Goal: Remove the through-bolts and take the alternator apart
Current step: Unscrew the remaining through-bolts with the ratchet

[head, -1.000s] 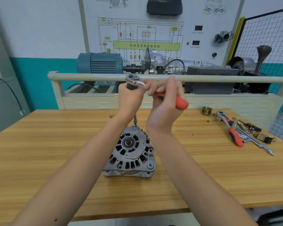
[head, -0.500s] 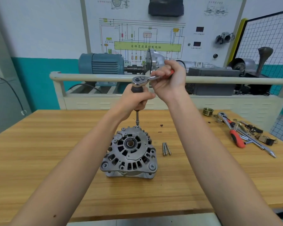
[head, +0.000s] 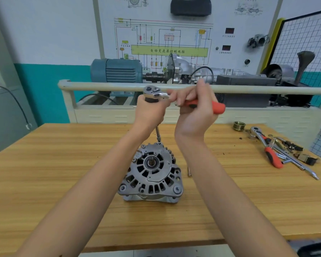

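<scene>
A grey alternator [head: 151, 174] stands on the wooden table [head: 44, 173], shaft end up. A ratchet wrench [head: 155, 92] with a red handle sits on a thin extension bar [head: 157, 134] that runs down to the alternator's far edge. My left hand [head: 149, 112] grips the black socket piece just under the ratchet head. My right hand [head: 195, 110] grips the red handle, which points to the right. A removed bolt [head: 189, 172] lies right of the alternator, mostly hidden behind my right forearm.
At the table's right lie a second red-handled ratchet [head: 267, 147], a metal bar [head: 300, 166], small parts and a brass pulley [head: 239, 125]. Behind the table runs a rail [head: 100, 86] in front of a blue motor [head: 119, 70] and a training board.
My right hand has swung the ratchet handle from pointing away back round to the right, as it was one second ago. The left hand has stayed under the ratchet head.
</scene>
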Tool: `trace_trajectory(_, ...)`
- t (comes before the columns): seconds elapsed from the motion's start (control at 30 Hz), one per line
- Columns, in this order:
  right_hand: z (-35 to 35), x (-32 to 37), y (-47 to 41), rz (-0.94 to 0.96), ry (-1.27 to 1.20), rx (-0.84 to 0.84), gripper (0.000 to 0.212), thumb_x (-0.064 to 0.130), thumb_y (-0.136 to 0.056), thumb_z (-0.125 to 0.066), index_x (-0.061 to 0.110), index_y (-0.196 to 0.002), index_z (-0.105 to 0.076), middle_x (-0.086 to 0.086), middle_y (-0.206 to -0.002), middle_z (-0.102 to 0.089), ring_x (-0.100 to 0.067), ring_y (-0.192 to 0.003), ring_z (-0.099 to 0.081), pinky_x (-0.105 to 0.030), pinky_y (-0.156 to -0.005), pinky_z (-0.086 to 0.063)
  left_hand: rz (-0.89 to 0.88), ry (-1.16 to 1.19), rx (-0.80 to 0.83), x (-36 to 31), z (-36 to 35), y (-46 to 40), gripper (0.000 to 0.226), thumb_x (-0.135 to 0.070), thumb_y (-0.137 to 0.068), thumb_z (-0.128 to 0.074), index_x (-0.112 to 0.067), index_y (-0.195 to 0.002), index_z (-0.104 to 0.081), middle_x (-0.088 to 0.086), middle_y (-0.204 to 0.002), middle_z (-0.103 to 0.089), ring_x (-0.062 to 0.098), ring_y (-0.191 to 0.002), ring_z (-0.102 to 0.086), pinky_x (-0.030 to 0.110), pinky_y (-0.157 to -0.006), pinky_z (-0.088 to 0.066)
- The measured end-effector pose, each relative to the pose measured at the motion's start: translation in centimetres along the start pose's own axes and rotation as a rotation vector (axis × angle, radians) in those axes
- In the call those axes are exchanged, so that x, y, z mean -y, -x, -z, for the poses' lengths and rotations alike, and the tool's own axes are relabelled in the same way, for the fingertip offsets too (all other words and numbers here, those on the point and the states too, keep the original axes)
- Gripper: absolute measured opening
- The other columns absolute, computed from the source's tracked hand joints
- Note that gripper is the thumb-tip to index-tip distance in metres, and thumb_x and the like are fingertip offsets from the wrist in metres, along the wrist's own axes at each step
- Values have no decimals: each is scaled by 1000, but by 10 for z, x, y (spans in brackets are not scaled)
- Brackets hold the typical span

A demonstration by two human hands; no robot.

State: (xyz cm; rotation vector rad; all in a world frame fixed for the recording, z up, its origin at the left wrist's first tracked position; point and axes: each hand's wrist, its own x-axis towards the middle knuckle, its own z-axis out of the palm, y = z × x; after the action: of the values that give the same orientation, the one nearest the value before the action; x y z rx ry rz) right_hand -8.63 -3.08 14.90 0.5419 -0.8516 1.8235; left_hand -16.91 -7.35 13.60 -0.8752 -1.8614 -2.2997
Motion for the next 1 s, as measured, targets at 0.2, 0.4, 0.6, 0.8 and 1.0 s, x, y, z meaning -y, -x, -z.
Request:
trace_trajectory(0.2, 4, 3, -59, -560, -161, -142, 44, 10, -96, -39, 12, -53, -36, 0, -39, -33, -16, -34, -40, -27, -49, -49, -50, -33, 233, -4, 14, -4, 35, 2, -77, -62, -13, -51, -45, -3, -41, -41, 17, -38, -33, 24, -45, -30)
trace_trajectory(0.4, 6, -1, -72, -755, -340, -208, 41, 9, -94, -43, 18, -55, -31, 8, -36, -28, -8, -27, -28, -15, -33, -33, -65, -35, 446, -8, 4, 3, 37, -6, -73, -61, -23, -42, -49, -4, -38, -41, 14, -35, -34, 19, -43, -31)
trace_trajectory(0.6, 8, 5, -23, -281, -209, -275, 37, 9, -97, -40, 13, -61, -36, 0, -41, -36, -16, -39, -42, -30, -53, -50, -9, 3, 81, -2, -8, -1, 36, 4, -81, -55, -14, -53, -41, -1, -41, -34, 10, -34, -24, 19, -39, -20)
trace_trajectory(0.8, 4, 5, 0, -62, -68, -100, 36, 5, -98, -40, 12, -63, -41, -2, -45, -46, -20, -48, -53, -37, -68, -55, 7, -28, 34, -2, -8, -4, 32, -6, -84, -60, -16, -57, -45, -7, -38, -38, 10, -36, -26, 20, -39, -21)
trace_trajectory(1.0, 14, 9, -56, -563, -213, -190, 47, 11, -98, -39, 13, -51, -39, 2, -39, -35, -15, -36, -41, -26, -50, -49, -75, 18, 355, -4, 9, -2, 31, -6, -72, -61, -20, -48, -49, -3, -42, -40, 15, -39, -29, 24, -44, -26)
